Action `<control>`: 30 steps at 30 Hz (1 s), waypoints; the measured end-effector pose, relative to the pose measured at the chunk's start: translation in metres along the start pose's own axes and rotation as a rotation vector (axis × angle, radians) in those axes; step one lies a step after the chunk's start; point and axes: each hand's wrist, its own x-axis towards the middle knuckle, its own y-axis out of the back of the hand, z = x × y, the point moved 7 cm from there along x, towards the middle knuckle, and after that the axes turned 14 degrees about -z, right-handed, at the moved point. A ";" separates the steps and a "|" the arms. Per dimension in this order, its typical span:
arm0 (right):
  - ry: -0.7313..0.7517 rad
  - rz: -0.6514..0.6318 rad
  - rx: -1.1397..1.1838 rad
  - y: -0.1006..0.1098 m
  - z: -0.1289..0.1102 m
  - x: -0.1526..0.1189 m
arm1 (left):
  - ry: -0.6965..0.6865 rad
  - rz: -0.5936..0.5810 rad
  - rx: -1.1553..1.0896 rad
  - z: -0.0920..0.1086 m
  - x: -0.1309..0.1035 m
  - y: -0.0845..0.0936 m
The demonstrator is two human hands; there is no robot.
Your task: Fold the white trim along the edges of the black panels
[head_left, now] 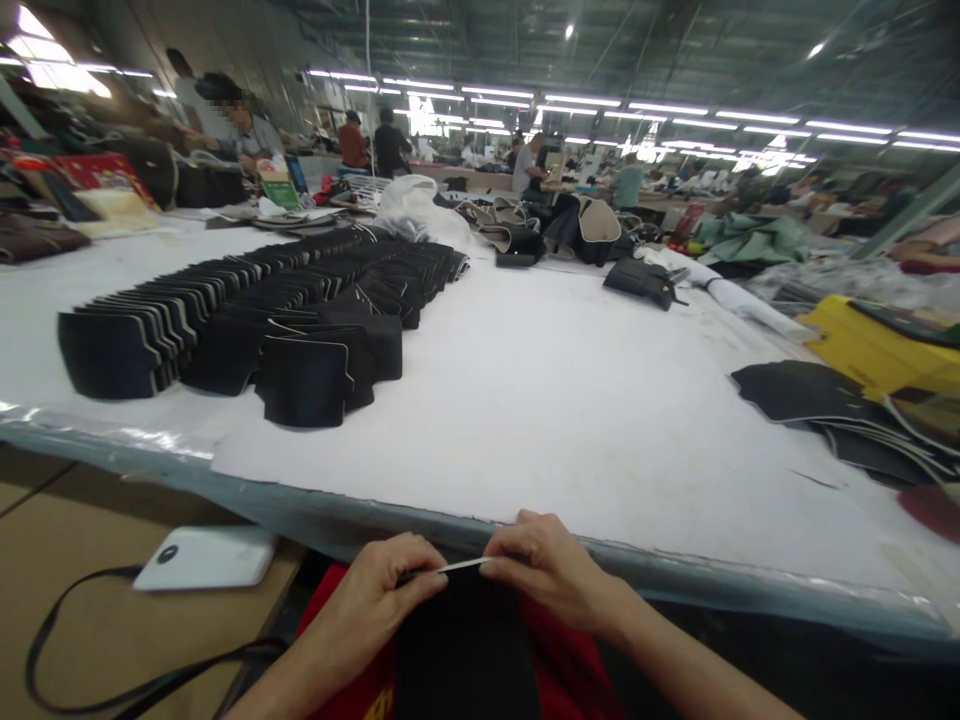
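Low in the head view, at the table's near edge, my left hand (397,580) and my right hand (547,565) pinch the upper edge of a black panel (465,650). A thin pale edge of it shows between my fingertips, and the rest hangs down over my lap. Both hands are closed, a short way apart. Beyond them on the white table (540,400), rows of similar black panels (304,380) with light edges stand leaning on one another at the left. Whether they are the same kind of piece as mine, I cannot tell.
A white phone-like device (206,557) with a black strap lies on brown board at lower left. Flat black pieces (810,395) and a yellow bin (885,345) are at right. A black pouch (637,282) and a plastic bag (420,210) lie farther back. Several people work behind.
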 end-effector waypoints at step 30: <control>0.039 0.046 0.092 -0.001 0.004 0.002 | 0.036 0.469 0.326 0.005 -0.021 0.038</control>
